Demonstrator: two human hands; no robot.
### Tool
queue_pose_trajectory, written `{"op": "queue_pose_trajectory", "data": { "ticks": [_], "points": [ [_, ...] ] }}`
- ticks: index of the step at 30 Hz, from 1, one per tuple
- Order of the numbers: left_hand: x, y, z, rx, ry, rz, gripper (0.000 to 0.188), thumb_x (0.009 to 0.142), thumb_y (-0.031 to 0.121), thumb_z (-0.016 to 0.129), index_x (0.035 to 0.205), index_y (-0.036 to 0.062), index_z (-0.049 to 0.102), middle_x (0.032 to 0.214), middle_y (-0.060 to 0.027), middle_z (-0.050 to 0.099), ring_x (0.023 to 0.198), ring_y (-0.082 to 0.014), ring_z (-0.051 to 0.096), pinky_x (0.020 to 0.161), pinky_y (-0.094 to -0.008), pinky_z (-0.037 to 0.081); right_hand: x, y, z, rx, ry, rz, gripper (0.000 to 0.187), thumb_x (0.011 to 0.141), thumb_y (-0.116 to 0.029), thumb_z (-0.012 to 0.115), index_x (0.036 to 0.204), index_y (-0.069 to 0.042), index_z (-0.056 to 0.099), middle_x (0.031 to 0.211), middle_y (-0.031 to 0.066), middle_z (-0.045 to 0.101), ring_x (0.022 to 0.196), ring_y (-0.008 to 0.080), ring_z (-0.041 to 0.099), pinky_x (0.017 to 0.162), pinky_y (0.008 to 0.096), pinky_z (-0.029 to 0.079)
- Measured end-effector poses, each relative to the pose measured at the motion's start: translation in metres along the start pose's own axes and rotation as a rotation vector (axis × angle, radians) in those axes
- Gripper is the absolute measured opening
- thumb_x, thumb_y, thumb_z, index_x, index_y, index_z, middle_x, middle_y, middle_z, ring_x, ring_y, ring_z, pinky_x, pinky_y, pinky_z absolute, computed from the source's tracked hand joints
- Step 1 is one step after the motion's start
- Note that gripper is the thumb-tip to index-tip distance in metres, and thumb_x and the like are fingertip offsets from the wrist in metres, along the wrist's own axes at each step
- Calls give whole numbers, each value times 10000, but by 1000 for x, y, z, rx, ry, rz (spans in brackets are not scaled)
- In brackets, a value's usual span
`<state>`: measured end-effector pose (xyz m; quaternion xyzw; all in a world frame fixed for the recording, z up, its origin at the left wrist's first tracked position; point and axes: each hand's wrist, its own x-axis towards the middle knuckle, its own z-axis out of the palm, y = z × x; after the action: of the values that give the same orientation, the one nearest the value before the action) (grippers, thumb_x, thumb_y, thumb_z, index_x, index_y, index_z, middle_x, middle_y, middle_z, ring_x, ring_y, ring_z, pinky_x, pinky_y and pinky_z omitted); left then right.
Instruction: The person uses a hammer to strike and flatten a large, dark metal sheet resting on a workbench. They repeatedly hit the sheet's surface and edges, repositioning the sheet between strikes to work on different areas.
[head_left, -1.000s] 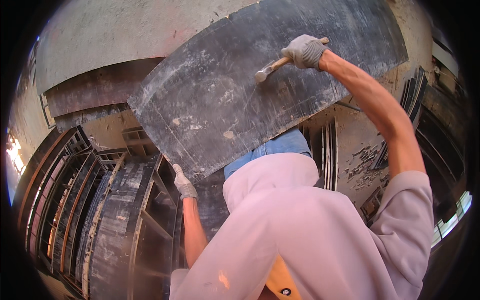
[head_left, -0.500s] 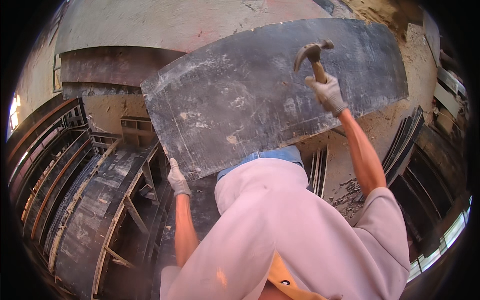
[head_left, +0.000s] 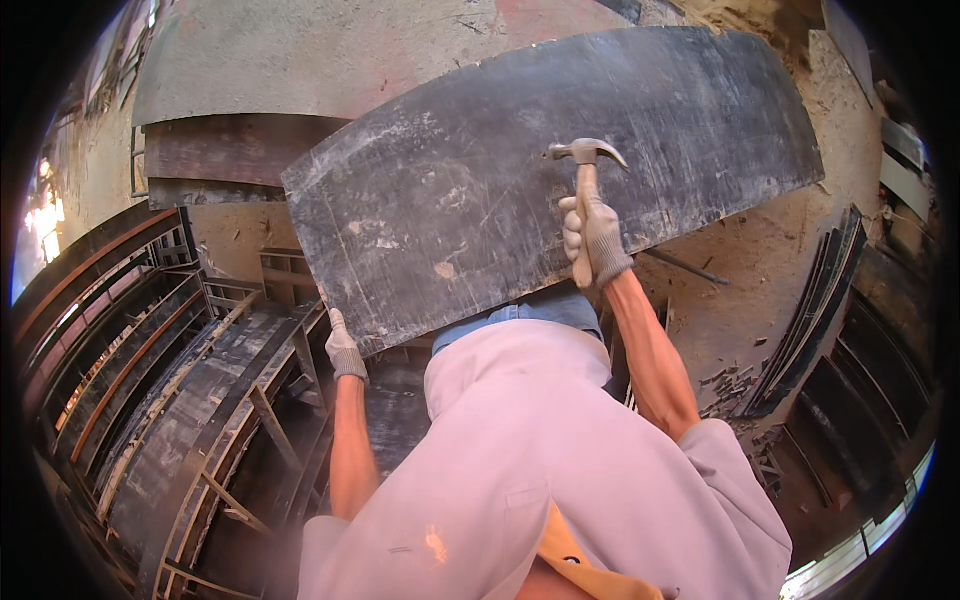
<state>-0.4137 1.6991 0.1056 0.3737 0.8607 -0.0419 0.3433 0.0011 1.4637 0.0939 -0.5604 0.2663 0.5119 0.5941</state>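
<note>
A large dark panel (head_left: 480, 170), scuffed with pale marks, lies in front of my waist. My left hand (head_left: 345, 348), in a light knitted glove, grips its near left corner, thumb on top and the other fingers hidden by the edge. Over the panel's right half, my gloved right hand (head_left: 597, 238) is closed round the wooden handle of a claw hammer (head_left: 587, 178). The hammer's metal head points away from me, with its claw to the right. Whether the head touches the panel I cannot tell.
Curved, ribbed frames of dark board and timber (head_left: 190, 420) stand at the left. Dark panels (head_left: 810, 310) lean in a stack at the right, near scattered wood scraps (head_left: 735, 388). A grey sheet (head_left: 340, 60) lies beyond the panel. A dark rod (head_left: 688, 267) sticks out beneath it.
My right hand has come nearer and to the left with the hammer, whose claw has turned from left to right. My left hand still holds the panel's corner.
</note>
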Motion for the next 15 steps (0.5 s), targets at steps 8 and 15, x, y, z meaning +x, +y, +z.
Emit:
{"op": "queue_pose_trajectory", "data": {
  "ticks": [8,15],
  "points": [
    [6,-23,6,-127,-53,100,859,872,744,583,1136,-65,705,1027,-72,682,891,-206,575,842,-368,473,7,-7,4,-902,174,-435,458,1024,-473,542,905,-33,590,626,94,585,552,225,605,503,391,463],
    [19,-40,6,-16,-104,-17,823,901,685,596,1217,-73,654,1104,-89,683,927,-198,623,830,-342,502,10,-24,8,-968,166,-101,532,1009,-520,518,944,-6,637,748,206,626,693,346,618,670,475,483]
  ]
}}
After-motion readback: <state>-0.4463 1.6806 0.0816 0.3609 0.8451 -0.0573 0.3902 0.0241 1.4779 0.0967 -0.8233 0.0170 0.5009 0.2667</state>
